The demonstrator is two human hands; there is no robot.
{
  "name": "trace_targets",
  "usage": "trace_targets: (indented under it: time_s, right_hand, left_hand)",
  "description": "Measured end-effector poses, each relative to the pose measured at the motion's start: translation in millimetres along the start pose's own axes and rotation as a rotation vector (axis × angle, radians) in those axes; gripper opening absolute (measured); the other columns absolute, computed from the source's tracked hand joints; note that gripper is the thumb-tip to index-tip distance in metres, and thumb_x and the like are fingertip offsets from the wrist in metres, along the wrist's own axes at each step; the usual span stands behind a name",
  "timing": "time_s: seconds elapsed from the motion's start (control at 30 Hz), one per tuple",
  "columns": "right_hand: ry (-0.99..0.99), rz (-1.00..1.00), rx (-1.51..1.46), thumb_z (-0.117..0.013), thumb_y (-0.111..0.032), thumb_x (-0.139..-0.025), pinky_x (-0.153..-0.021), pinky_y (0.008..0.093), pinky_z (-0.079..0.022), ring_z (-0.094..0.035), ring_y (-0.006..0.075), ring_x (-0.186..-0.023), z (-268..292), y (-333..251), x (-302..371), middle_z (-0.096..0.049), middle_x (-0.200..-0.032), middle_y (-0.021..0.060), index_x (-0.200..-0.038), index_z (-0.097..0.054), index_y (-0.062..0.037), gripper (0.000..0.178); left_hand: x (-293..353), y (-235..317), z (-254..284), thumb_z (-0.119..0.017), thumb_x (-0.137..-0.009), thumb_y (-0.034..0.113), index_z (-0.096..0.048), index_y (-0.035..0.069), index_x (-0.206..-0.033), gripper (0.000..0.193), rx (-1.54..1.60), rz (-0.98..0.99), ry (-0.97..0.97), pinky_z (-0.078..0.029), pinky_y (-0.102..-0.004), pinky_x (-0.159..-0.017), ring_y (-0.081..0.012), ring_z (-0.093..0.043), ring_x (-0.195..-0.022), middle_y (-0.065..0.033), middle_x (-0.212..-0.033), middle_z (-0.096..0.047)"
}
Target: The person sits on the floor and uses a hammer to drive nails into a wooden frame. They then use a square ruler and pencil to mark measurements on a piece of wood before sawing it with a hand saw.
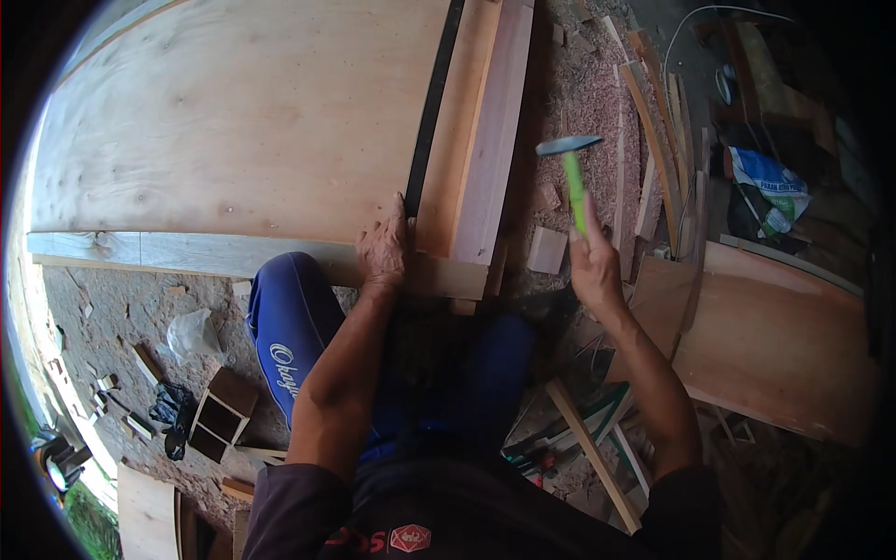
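Observation:
A large plywood panel [233, 121] lies in front of me on a wooden frame [492, 140]. A narrow black strip [435, 103] runs along the panel's right side toward me. At its near end my left hand [383, 250] rests on the panel's near right corner, the forefinger stretched out against the strip; its other fingers lie bent on the wood. To the right of the frame, my right hand [597, 266] grips a hammer [575, 182] by its lime-green handle. The dark metal hammer head is raised, apart from the wood.
Wood shavings [597, 103], offcuts [547, 250] and long battens [653, 140] litter the floor at right. A plywood sheet [775, 336] and a blue-and-white bag [770, 187] lie farther right. At lower left are a small wooden box [224, 411], black plastic [172, 406] and a clear bag [194, 334].

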State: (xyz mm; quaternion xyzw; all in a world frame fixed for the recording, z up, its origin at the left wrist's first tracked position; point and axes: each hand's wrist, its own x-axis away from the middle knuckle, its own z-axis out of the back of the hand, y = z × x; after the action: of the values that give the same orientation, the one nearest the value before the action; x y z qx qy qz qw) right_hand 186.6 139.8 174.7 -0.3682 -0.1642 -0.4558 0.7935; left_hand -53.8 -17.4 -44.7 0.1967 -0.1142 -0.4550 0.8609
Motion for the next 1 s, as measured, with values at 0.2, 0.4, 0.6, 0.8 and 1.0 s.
trace_targets:
  time_s: [0.2, 0.4, 0.6, 0.8, 1.0]
  right_hand:
    - [0.218, -0.119, -0.216, -0.052, -0.012, -0.102, -0.078, 0.0346, -0.052, -0.068, 0.0228, -0.091, 27.4, -12.1, -5.5, -0.073, -0.102, 0.0182, -0.157, -0.035, -0.0154, 0.057]
    - [-0.202, 0.042, 0.068, -0.055, -0.009, -0.1, -0.093, 0.031, -0.047, -0.06, 0.0322, -0.125, -32.4, 20.1, 18.1, -0.06, -0.13, 0.0332, -0.155, -0.036, -0.0104, 0.058]
    - [0.58, 0.105, -0.263, -0.051, -0.003, -0.101, -0.089, 0.0306, -0.049, -0.066, 0.0241, -0.11, 5.1, -18.1, -4.0, -0.062, -0.133, 0.0273, -0.157, -0.034, -0.0104, 0.059]
    - [0.011, -0.035, -0.143, -0.056, -0.008, -0.097, -0.099, 0.0392, -0.048, -0.063, 0.0468, -0.115, -0.2, -14.6, 19.7, -0.064, -0.116, 0.0345, -0.157, -0.033, -0.0139, 0.064]
    - [-0.206, -0.099, 0.102, -0.057, -0.008, -0.097, -0.096, 0.0387, -0.05, -0.062, 0.0485, -0.113, -44.2, -1.1, 27.3, -0.065, -0.112, 0.035, -0.157, -0.032, -0.0141, 0.065]
  left_hand:
    - [5.0, -2.3, 4.0, -0.061, -0.096, 0.04, -0.046, 0.02, -0.149, 0.059, -0.032, 0.047, -0.04, -0.051, -0.0499, -0.087, -0.0267, -0.069, -0.083, -0.0066, -0.085, -0.073]
    - [0.0, 2.3, 2.6, -0.061, -0.096, 0.04, -0.045, 0.02, -0.149, 0.059, -0.013, 0.029, -0.071, -0.05, -0.05, -0.087, -0.0257, -0.069, -0.083, -0.0058, -0.086, -0.073]
    - [0.1, 5.6, 11.1, -0.057, -0.099, 0.039, -0.04, 0.021, -0.153, 0.059, 0.02, 0.053, -0.129, -0.049, -0.0494, -0.082, -0.0287, -0.069, -0.09, -0.0084, -0.091, -0.073]
    - [14.9, -4.7, 6.3, -0.061, -0.095, 0.04, -0.046, 0.02, -0.148, 0.059, -0.029, 0.051, -0.098, -0.049, -0.0478, -0.076, -0.0266, -0.069, -0.081, -0.0056, -0.085, -0.073]
    - [7.2, 1.7, 1.3, -0.061, -0.095, 0.041, -0.047, 0.021, -0.147, 0.057, 0.014, 0.013, -0.032, -0.049, -0.0472, -0.075, -0.0273, -0.069, -0.077, -0.0065, -0.086, -0.074]
